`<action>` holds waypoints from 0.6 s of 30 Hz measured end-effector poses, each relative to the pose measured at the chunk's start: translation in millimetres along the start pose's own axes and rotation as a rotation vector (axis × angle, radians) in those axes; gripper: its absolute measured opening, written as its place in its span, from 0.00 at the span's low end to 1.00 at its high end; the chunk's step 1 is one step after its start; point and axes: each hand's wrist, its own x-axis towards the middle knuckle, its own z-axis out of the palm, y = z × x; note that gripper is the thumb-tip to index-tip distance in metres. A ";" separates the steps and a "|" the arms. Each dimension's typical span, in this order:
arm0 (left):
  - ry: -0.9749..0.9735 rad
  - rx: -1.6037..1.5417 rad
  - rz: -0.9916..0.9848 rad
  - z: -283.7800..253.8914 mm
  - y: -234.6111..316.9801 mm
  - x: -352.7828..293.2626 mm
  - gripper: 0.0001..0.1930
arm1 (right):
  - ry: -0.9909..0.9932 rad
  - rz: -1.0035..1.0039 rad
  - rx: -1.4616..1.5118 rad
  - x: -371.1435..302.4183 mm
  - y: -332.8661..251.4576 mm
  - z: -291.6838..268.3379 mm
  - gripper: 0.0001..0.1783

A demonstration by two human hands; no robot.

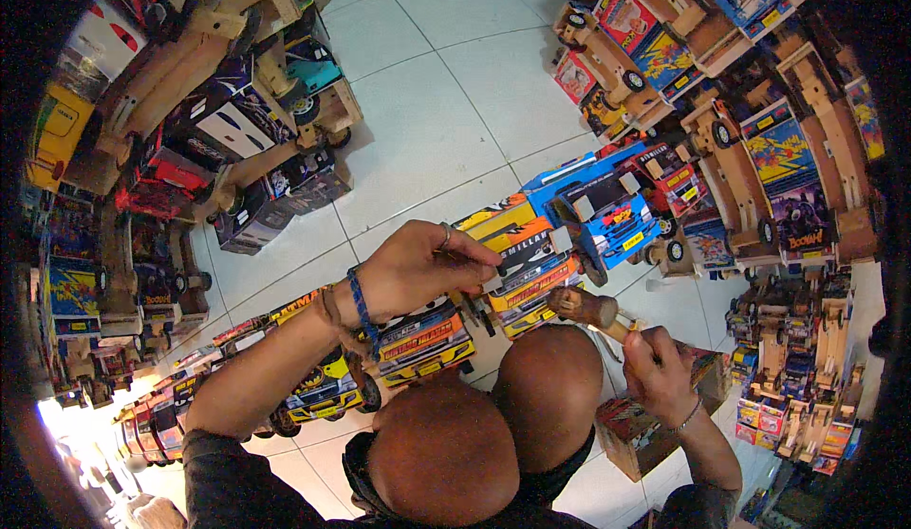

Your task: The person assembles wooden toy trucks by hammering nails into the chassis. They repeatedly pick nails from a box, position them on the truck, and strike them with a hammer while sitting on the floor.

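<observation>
The yellow toy truck point(520, 294), with blue and orange stripes, sits on the white tile floor point(455, 102) just past the person's knees point(550, 387). A small pale tab point(561, 239) sticks up at the right side of its dark front window. At the left side of that window is the left hand point(403, 265), and its fingers seem to pinch another little pale tab point(492, 283). I cannot tell if that one is fixed on. The right hand point(661, 377) has its fingers wrapped around the handle of a hammer point(590, 309), and the brown head is near the yellow toy truck's right front corner. To the right of the yellow toy truck, a blue truck point(612, 218) and a red truck point(676, 183) each show two pale tabs, so they look done. To its left, a second yellow truck point(427, 334) and a black-and-yellow truck point(323, 391) show none, so they look left to do. So the row seems partway along. More toy trucks are piled far to its left point(247, 130) and right point(778, 168).
</observation>
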 end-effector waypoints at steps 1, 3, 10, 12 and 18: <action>-0.014 -0.010 -0.006 -0.2 0.5 -0.2 0.13 | 0.088 -0.014 0.021 1.7 0.7 3.7 0.38; -0.022 0.010 -0.042 -0.7 2.1 0.9 0.13 | -0.136 0.011 -0.066 7.0 5.1 11.0 0.38; -0.026 -0.005 -0.046 -0.5 5.4 -0.2 0.13 | 0.025 0.056 -0.036 10.0 12.2 4.5 0.38; -0.023 0.000 -0.078 -0.6 5.9 -0.5 0.12 | 0.088 0.026 -0.047 11.7 8.2 7.2 0.39; -0.026 0.081 -0.040 -1.1 5.5 0.9 0.13 | -0.118 0.061 -0.106 7.6 7.7 8.0 0.41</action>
